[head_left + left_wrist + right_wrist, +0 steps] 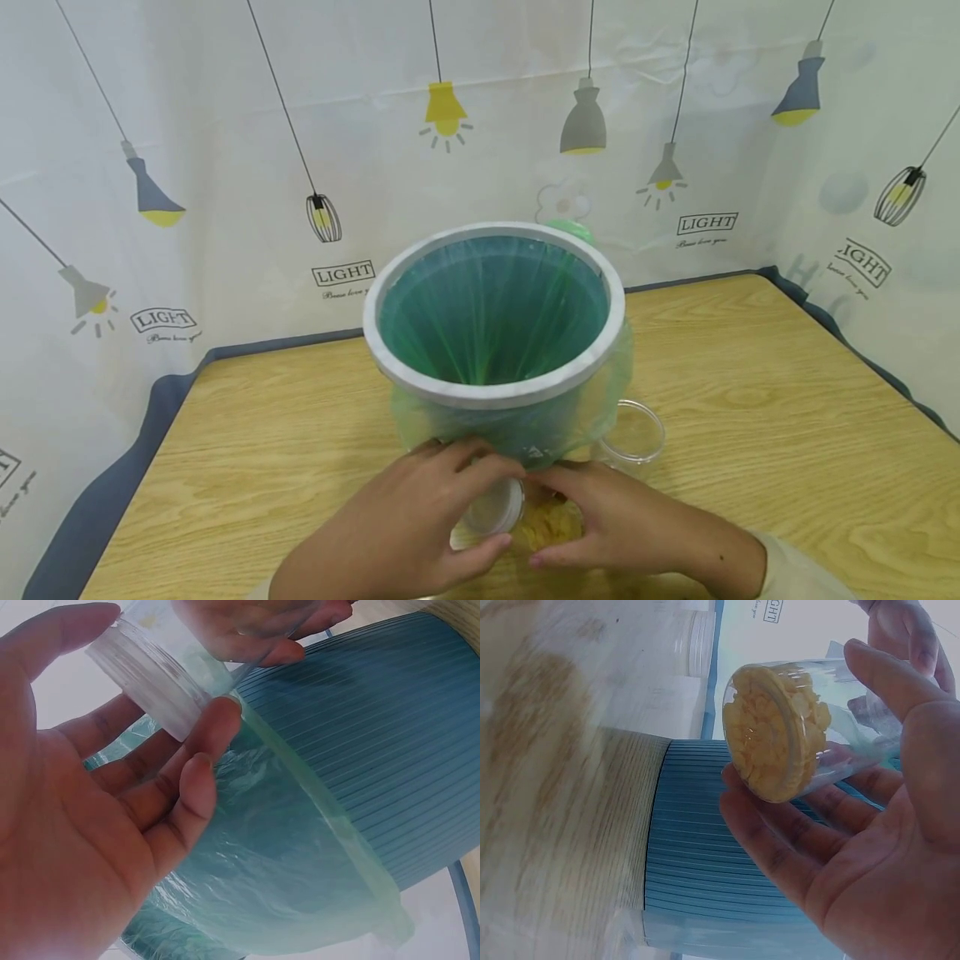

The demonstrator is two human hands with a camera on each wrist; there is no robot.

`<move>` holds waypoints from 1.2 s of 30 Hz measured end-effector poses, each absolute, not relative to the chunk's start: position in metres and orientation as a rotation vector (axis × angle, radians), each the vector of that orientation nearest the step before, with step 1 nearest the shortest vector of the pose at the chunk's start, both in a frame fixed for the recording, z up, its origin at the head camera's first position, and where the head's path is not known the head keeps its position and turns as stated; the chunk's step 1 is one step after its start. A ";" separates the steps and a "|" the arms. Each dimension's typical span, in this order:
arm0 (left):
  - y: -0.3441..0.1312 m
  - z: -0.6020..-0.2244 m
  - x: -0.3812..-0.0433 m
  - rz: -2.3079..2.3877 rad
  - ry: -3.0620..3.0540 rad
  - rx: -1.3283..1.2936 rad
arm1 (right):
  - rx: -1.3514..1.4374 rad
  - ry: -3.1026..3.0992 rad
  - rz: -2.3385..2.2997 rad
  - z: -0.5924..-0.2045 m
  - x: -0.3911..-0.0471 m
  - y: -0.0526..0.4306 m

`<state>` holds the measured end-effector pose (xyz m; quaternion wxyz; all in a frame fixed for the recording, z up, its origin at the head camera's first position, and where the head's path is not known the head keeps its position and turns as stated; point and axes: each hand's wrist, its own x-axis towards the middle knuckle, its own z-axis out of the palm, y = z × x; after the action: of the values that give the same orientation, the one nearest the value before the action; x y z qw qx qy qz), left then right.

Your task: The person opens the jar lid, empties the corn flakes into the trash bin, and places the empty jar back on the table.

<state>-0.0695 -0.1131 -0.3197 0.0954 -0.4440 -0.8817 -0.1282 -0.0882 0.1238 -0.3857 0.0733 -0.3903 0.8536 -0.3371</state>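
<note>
My right hand [630,521] holds a clear plastic jar [847,671] tipped on its side. Yellow flaky pieces [769,735] are gathered at the jar's base in the right wrist view. At the jar's other end is a translucent screw lid [150,682]. My left hand [412,521] grips that lid, thumb on one side and fingertips on the other. Just beyond both hands stands a blue ribbed bin [375,742] with a white rim [495,396]. A thin green bag [262,847] lines it and hangs over the outside.
A second clear round container [633,437] stands on the wooden table [750,400], to the right of the bin. Behind the table hangs a white cloth [487,125] printed with lamps, its dark blue lower edge along the tabletop.
</note>
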 end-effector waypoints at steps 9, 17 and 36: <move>-0.113 -0.320 -0.070 -0.397 -2.616 -1.317 | -1.170 2.597 -0.987 -0.387 -0.087 0.123; -0.112 -0.319 -0.069 -0.411 -2.626 -1.292 | -1.184 2.602 -0.983 -0.387 -0.087 0.123; -0.111 -0.319 -0.069 -0.398 -2.606 -1.244 | -1.156 2.617 -0.964 -0.385 -0.086 0.123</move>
<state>-0.0691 -0.1106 -0.3195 0.1132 -0.4241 -0.8882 -0.1358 -0.0860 0.1226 -0.3846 0.0613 -0.3823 0.8652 -0.3186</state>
